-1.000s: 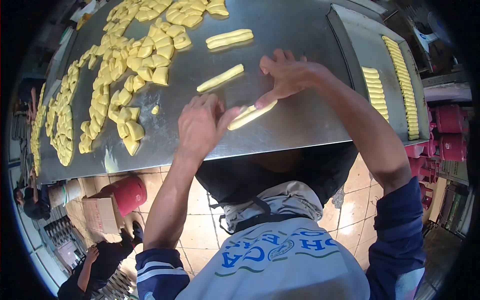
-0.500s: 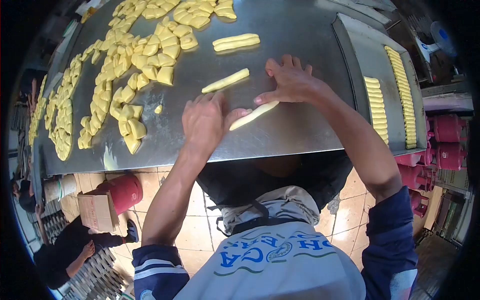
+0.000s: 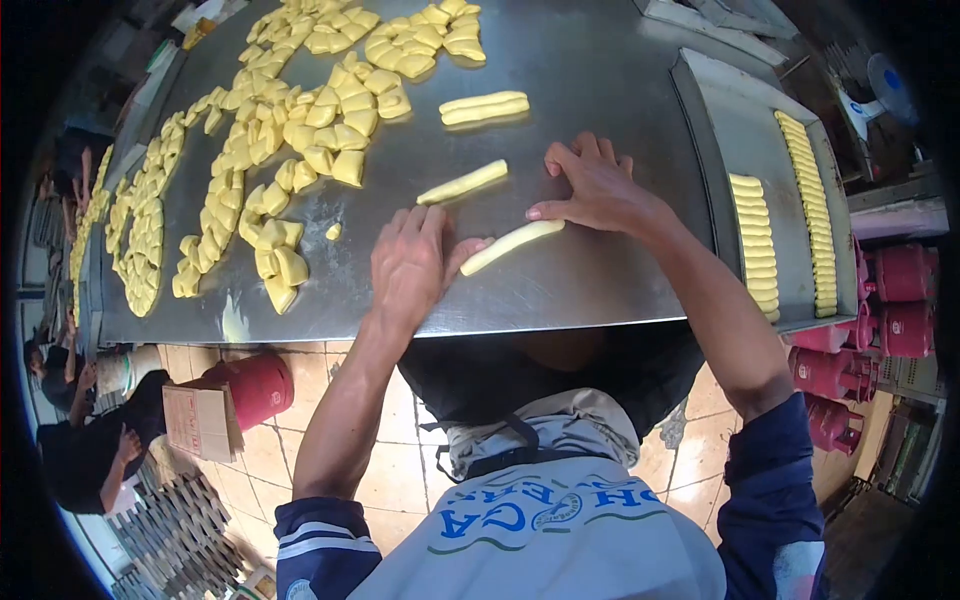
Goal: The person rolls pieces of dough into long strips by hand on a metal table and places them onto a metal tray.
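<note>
A slim yellow dough roll (image 3: 513, 247) lies slanted on the metal table (image 3: 590, 285) between my two hands. My left hand (image 3: 412, 257) is at its lower left end, thumb out beside the tip and the other fingers bent onto the table. At the roll's upper right end, my right hand (image 3: 592, 188) has its thumb stretched out and its fingers apart, bent at the tips. Neither hand is wrapped round the roll. Just above sits another single roll (image 3: 463, 183), and farther up a pair of rolls (image 3: 484, 107) lies side by side.
Many cut dough pieces (image 3: 320, 115) cover the table's left part. A metal tray (image 3: 790, 225) with two rows of rolls stands at the right. Red gas cylinders (image 3: 905, 330) are beyond it. A cardboard box (image 3: 200, 422) and people in dark clothes are at the lower left.
The roll looks slightly longer and straighter, and its ends are less covered by my thumbs. My right thumb has lifted a little. The whole view has shifted slightly.
</note>
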{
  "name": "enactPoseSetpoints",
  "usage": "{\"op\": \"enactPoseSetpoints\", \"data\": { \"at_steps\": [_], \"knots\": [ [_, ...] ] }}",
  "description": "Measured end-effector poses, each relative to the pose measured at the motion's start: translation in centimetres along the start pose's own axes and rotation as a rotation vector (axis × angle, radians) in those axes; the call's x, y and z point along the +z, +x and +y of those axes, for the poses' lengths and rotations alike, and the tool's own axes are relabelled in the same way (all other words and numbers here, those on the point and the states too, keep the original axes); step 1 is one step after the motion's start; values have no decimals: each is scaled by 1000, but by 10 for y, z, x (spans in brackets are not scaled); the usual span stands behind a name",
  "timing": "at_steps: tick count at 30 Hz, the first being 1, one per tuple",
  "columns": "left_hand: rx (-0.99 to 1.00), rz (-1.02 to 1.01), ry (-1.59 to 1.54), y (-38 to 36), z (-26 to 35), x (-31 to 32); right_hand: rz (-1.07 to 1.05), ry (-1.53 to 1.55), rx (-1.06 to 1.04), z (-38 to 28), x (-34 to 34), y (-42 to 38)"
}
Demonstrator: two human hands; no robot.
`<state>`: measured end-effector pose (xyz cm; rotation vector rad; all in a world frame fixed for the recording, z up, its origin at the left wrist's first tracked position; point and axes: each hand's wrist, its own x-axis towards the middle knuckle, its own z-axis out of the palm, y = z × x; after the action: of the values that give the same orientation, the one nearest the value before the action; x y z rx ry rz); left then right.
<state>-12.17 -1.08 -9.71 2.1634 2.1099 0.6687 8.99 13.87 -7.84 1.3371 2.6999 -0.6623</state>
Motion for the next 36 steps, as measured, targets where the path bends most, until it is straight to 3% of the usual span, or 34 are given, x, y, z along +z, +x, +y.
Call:
{"op": "enactPoseSetpoints", "data": {
  "at_steps": [1,4,5,8,10,11,14,17,23,29,32,35,36],
  "knots": [
    [-1,10,-39,0,-2,0,21,14,-15,-1,-1,-3],
    [-340,199,-338,5,-2,-11,104,132,-117,-3,-4,2],
    [-382,179,-321,6,-3,-14,133,222,-185,-3,-1,10],
    [-189,57,-259,11,-19,-5,252,257,-356,-26,5,22],
    [-177,34,-252,17,-24,-2,333,148,-422,-33,22,34],
    [-172,21,-249,17,-25,-2,264,175,-357,-32,22,40],
    [-187,-24,-322,4,-9,-21,272,405,-451,-23,-1,14],
    [-217,-71,-507,-8,11,-22,274,443,-442,-2,2,-7],
    [-203,-77,-477,-12,14,-14,228,501,-280,5,13,-25],
    [-310,-147,-476,-11,19,-21,425,326,-563,18,27,-18],
    [-265,-219,-321,-6,23,-30,178,232,-376,-3,-2,-35],
    [-94,-116,-254,-3,37,-18,297,112,-458,-15,19,-31],
    [-105,-137,-256,-3,37,-18,248,114,-418,-17,19,-32]
  ]
}}
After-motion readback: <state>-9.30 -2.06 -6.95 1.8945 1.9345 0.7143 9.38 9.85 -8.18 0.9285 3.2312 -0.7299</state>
